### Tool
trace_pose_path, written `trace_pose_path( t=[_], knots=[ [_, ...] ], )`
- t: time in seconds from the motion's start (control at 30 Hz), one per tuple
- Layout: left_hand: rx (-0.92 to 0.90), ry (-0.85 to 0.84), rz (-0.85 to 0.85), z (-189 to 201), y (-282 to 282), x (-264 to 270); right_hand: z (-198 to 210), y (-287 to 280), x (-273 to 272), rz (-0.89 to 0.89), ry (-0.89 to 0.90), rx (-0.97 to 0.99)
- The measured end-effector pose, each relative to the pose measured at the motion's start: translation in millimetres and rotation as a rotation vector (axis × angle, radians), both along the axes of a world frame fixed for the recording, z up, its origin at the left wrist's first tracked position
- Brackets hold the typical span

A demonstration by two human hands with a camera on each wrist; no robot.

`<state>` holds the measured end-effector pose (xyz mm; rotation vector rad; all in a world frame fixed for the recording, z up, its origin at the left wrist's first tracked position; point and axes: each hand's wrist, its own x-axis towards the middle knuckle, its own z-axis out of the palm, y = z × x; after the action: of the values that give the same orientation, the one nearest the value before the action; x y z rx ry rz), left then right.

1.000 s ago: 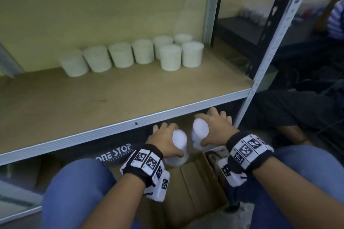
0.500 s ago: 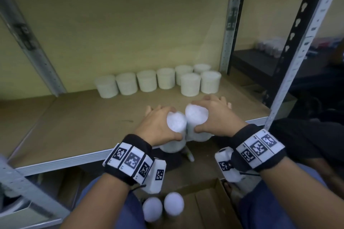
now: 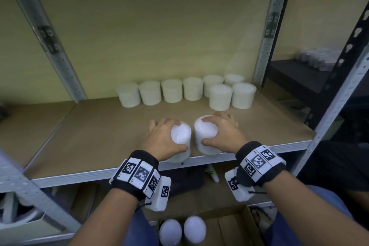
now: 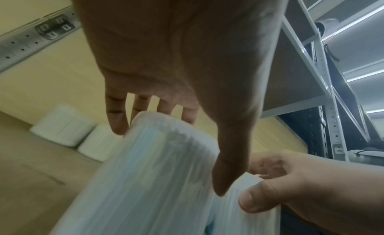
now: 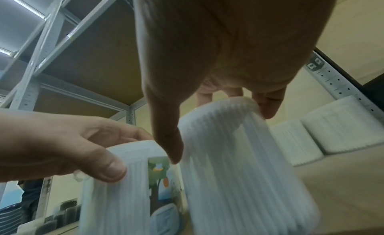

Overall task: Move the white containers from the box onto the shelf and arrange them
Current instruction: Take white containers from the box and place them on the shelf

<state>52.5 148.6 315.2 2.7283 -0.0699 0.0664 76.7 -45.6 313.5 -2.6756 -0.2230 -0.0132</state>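
**Both Hands Holding Containers at the Shelf Front**

Your left hand grips a ribbed white container from above: the thumb is on its near side and the fingers curl over the far rim. Your right hand grips a second ribbed white container in the same way, thumb near and fingers on the far rim. The two containers are side by side, just apart or touching, at the front edge of the shelf. Whether their bases rest on the board cannot be told. In the right wrist view, the left-hand container carries a printed picture label.

Eight white containers stand at the back of the shelf: a row of six along the rear wall, and two more in front of the row's right end.

Below the shelf, the cardboard box between your knees holds two further white containers, seen by their lids.
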Motion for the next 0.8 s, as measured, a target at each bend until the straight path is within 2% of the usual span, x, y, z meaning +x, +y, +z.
trace_pose_path(
  t=[0.17,0.37,0.57,0.8],
  knots=[
    [-0.012,-0.019,-0.012,-1.5,0.7,-1.8,2.4,0.7,-0.4,0.033,0.005,-0.051],
    [0.028,-0.173,-0.102,8.7,-3.0,-18.3,12.6,-3.2,-11.3,0.053,-0.067,-0.028],
    [0.039,-0.119,-0.106,14.6,-3.6,-23.6,18.5,-2.9,-15.2,0.116,-0.053,-0.046],
    [0.016,-0.142,-0.134,13.1,-5.8,-24.0,17.1,-2.5,-14.8,0.126,-0.088,-0.039]
  ],
)
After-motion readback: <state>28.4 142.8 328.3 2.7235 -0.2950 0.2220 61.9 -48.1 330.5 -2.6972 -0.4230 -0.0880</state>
